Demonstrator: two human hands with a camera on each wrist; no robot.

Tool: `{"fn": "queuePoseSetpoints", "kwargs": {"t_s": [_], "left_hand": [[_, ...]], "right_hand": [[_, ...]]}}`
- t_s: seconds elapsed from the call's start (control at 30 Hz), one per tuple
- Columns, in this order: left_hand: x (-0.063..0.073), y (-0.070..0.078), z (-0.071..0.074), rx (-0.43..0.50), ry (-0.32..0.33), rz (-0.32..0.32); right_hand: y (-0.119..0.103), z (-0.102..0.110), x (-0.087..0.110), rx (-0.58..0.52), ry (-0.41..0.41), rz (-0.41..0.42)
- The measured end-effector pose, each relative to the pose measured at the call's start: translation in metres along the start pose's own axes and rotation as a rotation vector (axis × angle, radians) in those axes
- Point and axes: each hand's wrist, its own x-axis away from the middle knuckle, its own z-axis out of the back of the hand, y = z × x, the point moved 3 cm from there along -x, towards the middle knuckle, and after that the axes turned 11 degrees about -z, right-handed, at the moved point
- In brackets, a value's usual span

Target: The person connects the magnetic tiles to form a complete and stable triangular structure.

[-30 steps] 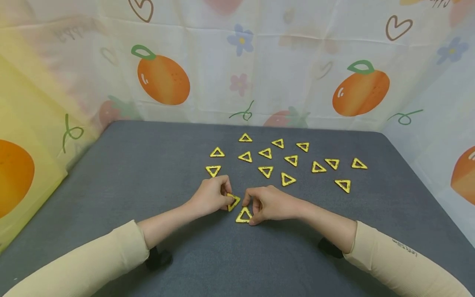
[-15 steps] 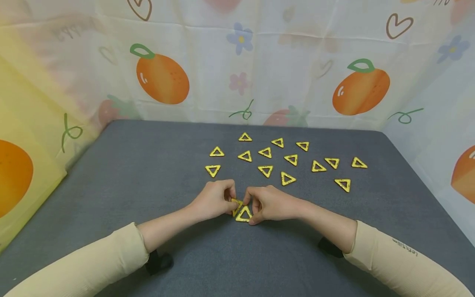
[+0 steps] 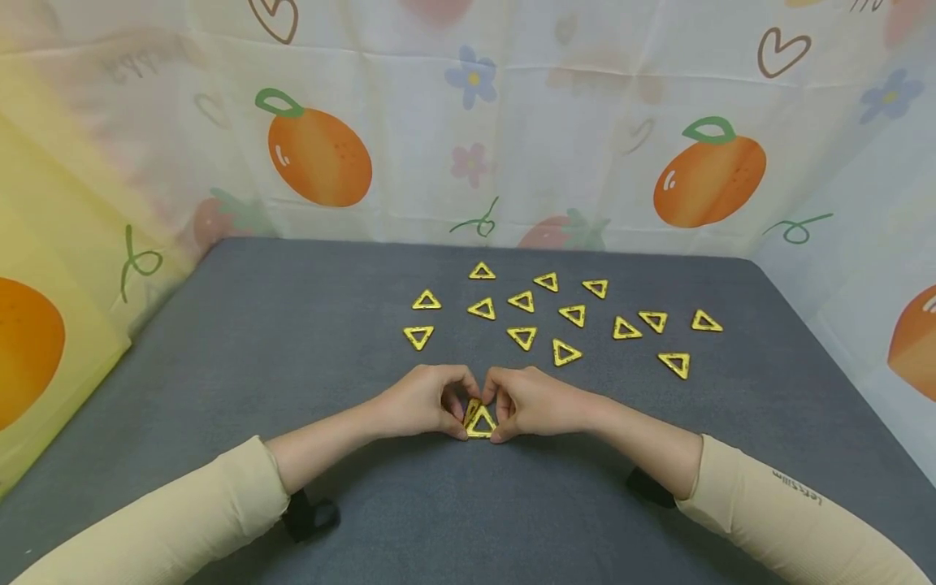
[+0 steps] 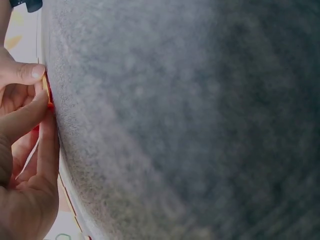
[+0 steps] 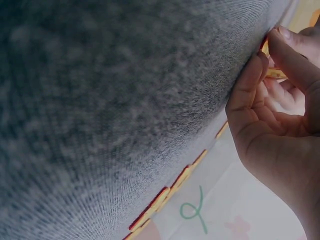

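Two yellow triangular frames meet between the hands at the near middle of the table. The front yellow triangle (image 3: 481, 434) lies on the table with a corner pointing away. My right hand (image 3: 547, 403) holds it along its right side, thumb at the near corner and index finger at the far one. Against its left side, my left hand (image 3: 417, 403) pinches a second yellow triangle (image 3: 471, 409), which looks tilted up and is partly covered by fingers. The index fingertips of both hands nearly touch. Red edging (image 4: 50, 105) shows on a piece in the left wrist view.
Several more yellow triangles, such as one triangle (image 3: 565, 359), lie scattered apart across the far middle and right of the dark grey table (image 3: 292, 325). A printed curtain (image 3: 424, 122) hangs behind the table and along its sides.
My left hand has moved right and slightly nearer, bringing its triangle from apart to against the front triangle and tilting it up. The right hand has stayed in place.
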Motion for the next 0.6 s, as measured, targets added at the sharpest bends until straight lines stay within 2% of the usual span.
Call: {"fn": "queuePoseSetpoints", "kwargs": {"t_s": [0.23, 0.6], "left_hand": [[0.0001, -0.0025, -0.0005, 0.008, -0.015, -0.023], [0.0015, -0.0031, -0.0020, 0.001, 0.017, -0.036]], "right_hand": [[0.0001, -0.0008, -0.0007, 0.001, 0.003, -0.020], [0.0014, -0.0002, -0.0013, -0.007, -0.012, -0.019]]}}
